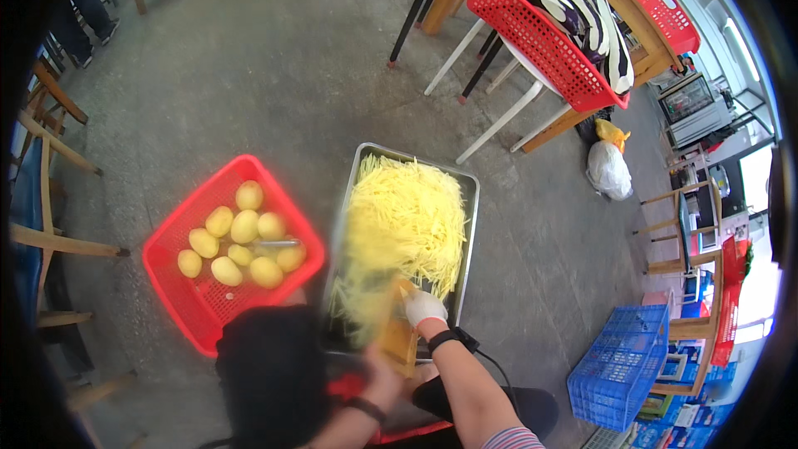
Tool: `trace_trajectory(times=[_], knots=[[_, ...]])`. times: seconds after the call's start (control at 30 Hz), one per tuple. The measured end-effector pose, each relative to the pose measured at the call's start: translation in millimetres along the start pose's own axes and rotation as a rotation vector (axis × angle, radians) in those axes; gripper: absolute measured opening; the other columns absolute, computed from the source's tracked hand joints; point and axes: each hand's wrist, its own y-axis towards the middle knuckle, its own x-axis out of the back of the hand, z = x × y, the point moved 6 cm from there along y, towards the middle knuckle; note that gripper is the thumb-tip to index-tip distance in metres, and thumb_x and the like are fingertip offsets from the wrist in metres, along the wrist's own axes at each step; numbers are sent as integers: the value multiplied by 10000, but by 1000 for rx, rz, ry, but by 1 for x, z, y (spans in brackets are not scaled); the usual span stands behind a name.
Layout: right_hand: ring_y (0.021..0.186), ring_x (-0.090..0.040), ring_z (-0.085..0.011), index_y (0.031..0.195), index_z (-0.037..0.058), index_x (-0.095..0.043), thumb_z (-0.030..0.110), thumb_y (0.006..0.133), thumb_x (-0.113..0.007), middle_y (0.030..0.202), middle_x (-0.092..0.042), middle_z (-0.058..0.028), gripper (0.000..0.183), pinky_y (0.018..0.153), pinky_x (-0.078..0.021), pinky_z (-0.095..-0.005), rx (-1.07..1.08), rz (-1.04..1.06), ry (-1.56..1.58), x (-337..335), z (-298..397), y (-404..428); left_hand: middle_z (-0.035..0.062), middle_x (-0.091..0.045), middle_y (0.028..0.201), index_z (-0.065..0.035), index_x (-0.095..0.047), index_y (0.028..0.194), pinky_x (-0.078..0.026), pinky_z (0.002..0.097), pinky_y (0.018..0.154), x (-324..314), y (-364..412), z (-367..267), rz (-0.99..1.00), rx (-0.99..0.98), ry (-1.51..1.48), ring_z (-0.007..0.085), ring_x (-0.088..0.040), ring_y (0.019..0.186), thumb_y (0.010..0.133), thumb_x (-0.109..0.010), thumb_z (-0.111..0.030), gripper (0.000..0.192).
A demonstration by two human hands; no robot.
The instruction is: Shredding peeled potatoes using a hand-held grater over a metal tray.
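Observation:
A wooden slicing board (397, 344) leans over the near end of a metal tray (471, 224). My right hand (426, 308), in a white glove, grips the board near its upper end; a small yellow tip shows by its fingers, too unclear to name. My bare left hand (383, 371) is blurred against the board's lower left edge, so its grip is unclear. Pale yellow potato shreds (411, 218) are heaped in the tray, and a blurred mass of them lies left of the board. Left of the tray, a red plastic basket (174, 299) holds several peeled potatoes (245, 226) and a metal-handled tool (277, 243).
A red basket of striped, part-peeled eggplants (561, 6) rests on stools at the upper right. Stacked blue crates (617, 362) stand at right. Plastic bags (610, 168) lie on the floor. Chairs (43, 199) line the left, where a person's legs (90, 6) show.

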Motion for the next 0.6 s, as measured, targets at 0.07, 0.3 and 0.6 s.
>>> trace_trajectory(times=[0.07,0.3,0.6], knots=[[965,-572,-384,1113,87,-582,369,886,-387,1003,-610,-227,411,835,-449,-451,55,39,33,4,9,-20,130,-575,1085,-73,-504,1179,-473,455,773,12,4,-4,-32,-29,20,320,-573,933,827,-378,-440,523],[1006,-558,-350,1121,234,-582,215,827,-493,1201,-495,-193,308,854,-459,-409,440,-7,47,3,1,-76,117,-580,1075,-93,-514,1169,-479,464,756,0,-1,-3,-10,-3,-42,305,-575,940,822,-426,-417,483],[1031,-542,-390,1285,91,-418,263,770,-552,1278,-457,-178,559,892,-433,-430,136,-137,175,-17,21,-97,104,-571,1103,-83,-524,1156,-447,414,853,-3,-15,-10,-37,10,-83,280,-559,997,821,-457,-388,459]])
